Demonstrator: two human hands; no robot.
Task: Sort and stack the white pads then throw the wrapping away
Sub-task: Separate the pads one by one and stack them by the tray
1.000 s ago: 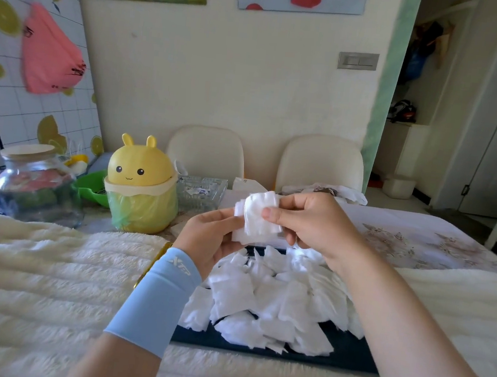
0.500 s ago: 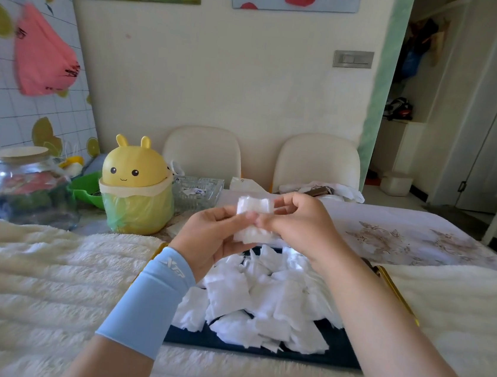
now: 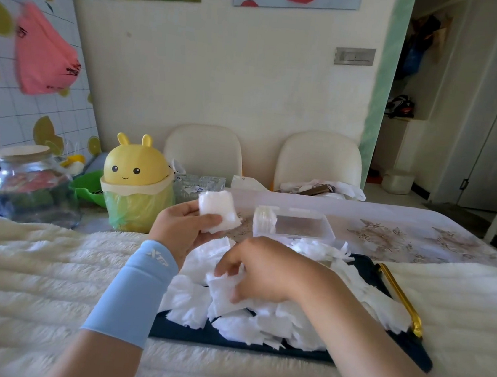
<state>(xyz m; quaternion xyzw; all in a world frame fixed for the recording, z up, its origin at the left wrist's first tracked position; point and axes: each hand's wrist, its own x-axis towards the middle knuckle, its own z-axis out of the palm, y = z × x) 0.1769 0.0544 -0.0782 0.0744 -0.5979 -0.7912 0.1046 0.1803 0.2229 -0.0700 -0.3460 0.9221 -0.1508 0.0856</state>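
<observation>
- Head view, far left: a glass jar [image 3: 32,185] and a yellow bin [image 3: 136,181] with a green liner stand on the table. The bin looks like the likely place for the wrapping; nothing is going into it at this moment.
- The left hand [image 3: 181,227] is raised above the tray, its fingers and thumb curled round a small stack [image 3: 218,211] of white pads, so some sorting is done.
- Just right of that stack, a clear box [image 3: 295,224] sits behind the tray with a row of pads [image 3: 264,221] standing on edge at its left end. The rest of the box looks unfilled.
- The right hand [image 3: 259,270] is down on the heap, fingertips and thumb closing on one loose pad [image 3: 223,291], probably the next for the stack.
- The heap of pads [image 3: 256,322] covers most of the dark tray [image 3: 224,339], lying jumbled and overlapping. By that measure, most of the stacking is left.
- I cannot pick out the wrapping with certainty, so that step appears not yet done.
</observation>
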